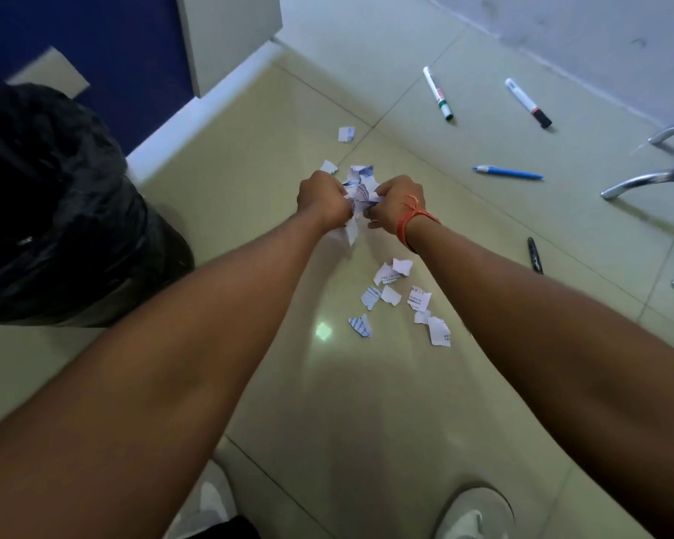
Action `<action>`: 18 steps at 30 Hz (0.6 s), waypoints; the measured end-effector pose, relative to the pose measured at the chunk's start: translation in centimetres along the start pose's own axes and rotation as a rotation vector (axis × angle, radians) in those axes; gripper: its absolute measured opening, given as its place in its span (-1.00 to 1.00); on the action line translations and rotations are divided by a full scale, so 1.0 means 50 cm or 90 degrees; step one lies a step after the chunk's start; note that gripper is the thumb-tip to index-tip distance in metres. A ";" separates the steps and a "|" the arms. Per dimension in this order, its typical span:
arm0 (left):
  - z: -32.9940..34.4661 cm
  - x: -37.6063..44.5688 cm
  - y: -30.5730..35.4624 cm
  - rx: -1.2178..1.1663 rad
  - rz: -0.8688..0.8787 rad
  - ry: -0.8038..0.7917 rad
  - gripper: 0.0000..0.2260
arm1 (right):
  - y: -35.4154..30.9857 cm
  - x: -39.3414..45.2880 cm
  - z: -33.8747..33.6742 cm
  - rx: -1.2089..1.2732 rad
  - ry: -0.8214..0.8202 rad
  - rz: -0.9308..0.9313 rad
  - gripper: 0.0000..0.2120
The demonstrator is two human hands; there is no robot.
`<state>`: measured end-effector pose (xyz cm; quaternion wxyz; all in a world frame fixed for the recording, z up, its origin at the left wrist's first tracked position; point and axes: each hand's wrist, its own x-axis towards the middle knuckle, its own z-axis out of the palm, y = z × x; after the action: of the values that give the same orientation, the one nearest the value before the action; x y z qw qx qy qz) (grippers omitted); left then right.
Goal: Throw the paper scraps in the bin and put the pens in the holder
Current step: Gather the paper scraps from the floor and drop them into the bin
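You have a bunch of paper scraps (360,194) gathered between your two hands, and that bunch is the landmark for everything else here. Your left hand (322,200) is curled tight against its left side and your right hand (395,202) is closed on its right side, so both are gripping the same crumpled wad just above the floor (250,157). The scraps are small torn white pieces with blue and dark print, wrinkled and light, and a strip hangs loose under the wad. The job looks barely started: nothing has visibly reached the bin (55,204), which stands well to the left of the wad with a black bag lining it, though its inside is too dark to say for sure. Two stray pieces (346,134) lie just beyond the wad, and a cluster of loose scraps (401,301) lies nearer to you than the wad, untouched. None of the pens is put away. Beyond the wad and to the right lie a green-capped marker (438,93) and a black-capped marker (528,103); directly right is a blue pen (508,173); nearer you and right is a dark pen (534,255). No holder is in view.
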<state>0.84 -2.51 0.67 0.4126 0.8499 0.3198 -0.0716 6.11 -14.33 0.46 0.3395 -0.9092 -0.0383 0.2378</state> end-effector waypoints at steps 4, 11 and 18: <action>-0.064 -0.030 0.031 -0.052 0.018 0.038 -0.94 | -0.045 -0.029 -0.040 0.095 0.034 -0.007 -0.80; -0.266 -0.090 0.061 -0.087 0.042 0.160 -0.79 | -0.230 -0.073 -0.061 0.297 0.005 -0.084 -0.57; -0.575 -0.209 0.002 -0.118 -0.026 0.231 -0.70 | -0.479 -0.163 0.038 0.335 -0.102 -0.275 -0.85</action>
<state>-11.42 13.88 23.43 0.4228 0.8007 0.4116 0.1040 0.26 3.27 17.73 0.6009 -0.7396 -0.1938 0.2331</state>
